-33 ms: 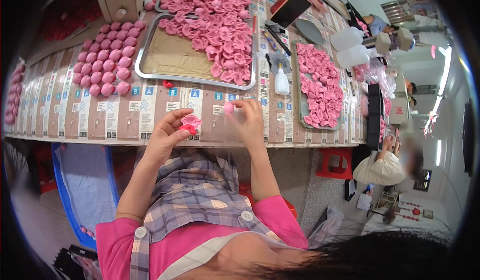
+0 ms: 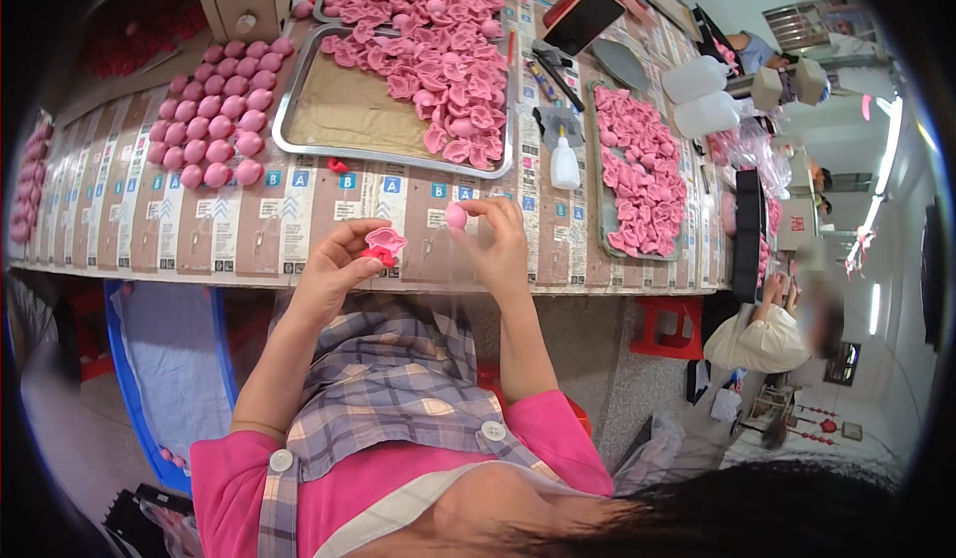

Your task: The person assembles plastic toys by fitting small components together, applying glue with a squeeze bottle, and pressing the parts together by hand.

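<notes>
almost nothing has shifted: in mid-frame over the counter (image 2: 249,251), the left hand (image 2: 337,257) pinches a pink cupped piece (image 2: 385,239), red underneath, while the right hand (image 2: 501,246) holds a pink ball (image 2: 456,217) in its fingers, leaving both pieces apart.

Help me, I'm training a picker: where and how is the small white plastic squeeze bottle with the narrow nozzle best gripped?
Probably around the broad body of the white squeeze bottle, coming from the near side. That wide part faces this way and offers more surface than the narrow nozzle, which points away. Whether the bottle stands or lies is unclear.
</notes>
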`<state>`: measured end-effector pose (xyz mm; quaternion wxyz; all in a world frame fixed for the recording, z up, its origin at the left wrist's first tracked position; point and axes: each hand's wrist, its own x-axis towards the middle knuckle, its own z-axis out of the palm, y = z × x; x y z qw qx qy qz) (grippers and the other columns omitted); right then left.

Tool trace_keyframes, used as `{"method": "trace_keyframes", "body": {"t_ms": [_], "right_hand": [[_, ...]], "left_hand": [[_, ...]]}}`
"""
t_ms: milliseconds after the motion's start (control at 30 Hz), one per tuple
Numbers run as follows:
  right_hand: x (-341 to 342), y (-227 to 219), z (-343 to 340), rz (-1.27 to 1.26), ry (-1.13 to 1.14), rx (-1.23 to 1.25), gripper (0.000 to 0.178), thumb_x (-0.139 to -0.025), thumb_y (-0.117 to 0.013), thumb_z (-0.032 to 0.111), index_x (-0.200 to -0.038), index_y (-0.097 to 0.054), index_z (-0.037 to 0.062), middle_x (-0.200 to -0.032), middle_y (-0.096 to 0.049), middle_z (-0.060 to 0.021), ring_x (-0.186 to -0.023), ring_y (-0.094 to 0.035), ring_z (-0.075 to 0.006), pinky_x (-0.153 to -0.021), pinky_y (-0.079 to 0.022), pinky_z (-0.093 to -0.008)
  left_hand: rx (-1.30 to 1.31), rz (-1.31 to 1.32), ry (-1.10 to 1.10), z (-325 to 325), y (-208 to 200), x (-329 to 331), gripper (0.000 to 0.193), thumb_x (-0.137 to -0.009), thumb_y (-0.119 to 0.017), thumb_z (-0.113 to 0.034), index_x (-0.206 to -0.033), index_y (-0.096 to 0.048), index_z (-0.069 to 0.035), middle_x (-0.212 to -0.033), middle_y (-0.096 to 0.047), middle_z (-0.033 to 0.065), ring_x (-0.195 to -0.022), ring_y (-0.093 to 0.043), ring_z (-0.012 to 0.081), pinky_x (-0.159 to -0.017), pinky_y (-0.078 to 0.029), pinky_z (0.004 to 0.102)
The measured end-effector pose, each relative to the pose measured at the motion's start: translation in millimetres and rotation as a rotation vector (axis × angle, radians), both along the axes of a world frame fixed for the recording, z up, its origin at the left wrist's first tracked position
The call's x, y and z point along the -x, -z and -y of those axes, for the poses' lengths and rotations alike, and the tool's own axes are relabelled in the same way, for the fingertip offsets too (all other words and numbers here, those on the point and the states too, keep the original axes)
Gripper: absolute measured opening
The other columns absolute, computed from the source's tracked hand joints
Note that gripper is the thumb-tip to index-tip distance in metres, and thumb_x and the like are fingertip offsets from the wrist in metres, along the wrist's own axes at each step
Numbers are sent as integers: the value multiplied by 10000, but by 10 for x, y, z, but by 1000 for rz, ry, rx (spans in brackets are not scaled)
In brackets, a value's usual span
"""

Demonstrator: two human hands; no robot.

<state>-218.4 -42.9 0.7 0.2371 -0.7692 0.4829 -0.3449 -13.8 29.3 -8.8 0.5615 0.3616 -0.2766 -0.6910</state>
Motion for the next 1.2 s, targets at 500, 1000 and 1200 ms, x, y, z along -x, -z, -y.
{"method": "trace_keyframes", "body": {"t_ms": [500,1000,1200], "right_hand": [[-329,-386,-228,39,-377,74,311,-633,-675,155,-927,-599,86,-924,-519,-87,-881,-468,-270,-788,-377,-364],[-384,-269,-312,35,-312,179,391,-619,-692,174,-975,-567,69,-935,-517,-88,-877,-476,-269,-785,-375,-365],[-361,-125,-353,518,-288,-468,508,-592,-727,274,-1009,-547,45,-954,-517,-82,-920,-471,-233,-803,-370,-332]], "left_hand": [[10,17,105,-44,46,26,395,-699,-666,-128,-1051,-527,-12,-959,-579,69,-870,-561,131,-747,-459,234],[254,367,30,-69,-23,45,395,-747,-630,-109,-1109,-511,-5,-1014,-558,73,-904,-528,116,-779,-424,240],[134,38,98,-49,-87,33,594,-716,-658,-139,-1221,-374,-14,-1033,-541,119,-969,-522,171,-841,-412,278]]}}
